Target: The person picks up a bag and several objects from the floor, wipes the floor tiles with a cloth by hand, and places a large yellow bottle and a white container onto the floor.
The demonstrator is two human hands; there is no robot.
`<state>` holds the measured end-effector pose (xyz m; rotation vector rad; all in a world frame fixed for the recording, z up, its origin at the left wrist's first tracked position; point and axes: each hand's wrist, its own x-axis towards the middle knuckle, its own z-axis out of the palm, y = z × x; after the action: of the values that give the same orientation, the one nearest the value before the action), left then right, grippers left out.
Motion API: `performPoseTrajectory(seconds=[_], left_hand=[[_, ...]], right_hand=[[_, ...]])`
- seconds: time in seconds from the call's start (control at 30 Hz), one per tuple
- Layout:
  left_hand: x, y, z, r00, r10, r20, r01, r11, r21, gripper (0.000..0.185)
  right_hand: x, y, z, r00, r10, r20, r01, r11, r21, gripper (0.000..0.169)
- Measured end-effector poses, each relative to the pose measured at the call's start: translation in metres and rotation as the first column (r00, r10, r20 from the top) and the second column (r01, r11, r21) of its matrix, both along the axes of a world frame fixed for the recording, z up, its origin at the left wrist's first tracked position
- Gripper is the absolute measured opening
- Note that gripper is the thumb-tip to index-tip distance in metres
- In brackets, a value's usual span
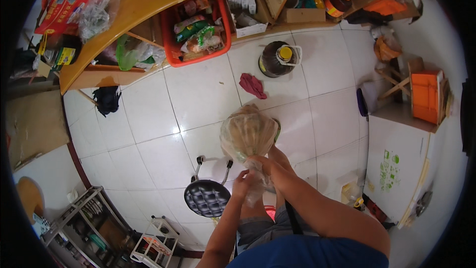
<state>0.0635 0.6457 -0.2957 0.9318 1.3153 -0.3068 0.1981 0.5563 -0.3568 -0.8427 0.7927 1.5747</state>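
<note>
A filled, translucent plastic bag (248, 130) hangs in front of my legs, its contents pale brown and not clear to tell. My right hand (262, 165) grips the gathered neck of the bag. Just left of it, my left hand (242, 183) holds the loose plastic above the neck. Beyond the bag, a dark red cloth (253, 85) lies on the tiled floor beside a large dark bottle (277, 59) with a yellow cap and white handle.
A round black padded stool (207, 198) stands at my left. Ahead runs a wooden counter (148, 4) with a red plastic basket (171, 50) beneath. A white cabinet (396, 167) is on the right, a metal rack (74, 212) and small white cart (156, 240) at lower left.
</note>
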Motion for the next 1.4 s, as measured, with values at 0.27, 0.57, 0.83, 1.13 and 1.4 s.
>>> performPoseTrajectory(seconds=[0.27,0.57,0.83,1.13,1.4], left_hand=[[-0.046,0.012,-0.145,0.937,0.335,-0.099,-0.324,0.730,-0.602,0.088],[0.046,-0.013,-0.148,0.985,0.166,0.048,-0.116,0.840,-0.531,0.068],[0.146,-0.056,-0.083,0.884,-0.374,-0.280,0.353,0.927,-0.124,0.052],[0.293,-0.146,0.021,0.727,-0.639,-0.253,0.644,0.762,-0.072,0.045],[0.500,-0.291,0.030,0.568,-0.812,0.133,0.813,0.579,0.064,0.043]], right_hand=[[-0.053,0.000,-0.064,0.623,0.679,0.388,-0.422,0.710,-0.563,0.064],[-0.053,-0.036,-0.078,0.275,0.808,0.521,-0.541,0.578,-0.612,0.065],[0.034,-0.092,0.012,0.265,0.761,0.592,-0.515,0.631,-0.581,0.048],[0.170,-0.173,0.116,0.668,0.490,0.561,-0.357,0.871,-0.336,0.045],[0.313,-0.312,0.118,0.628,0.452,0.634,0.013,0.808,-0.589,0.037]])
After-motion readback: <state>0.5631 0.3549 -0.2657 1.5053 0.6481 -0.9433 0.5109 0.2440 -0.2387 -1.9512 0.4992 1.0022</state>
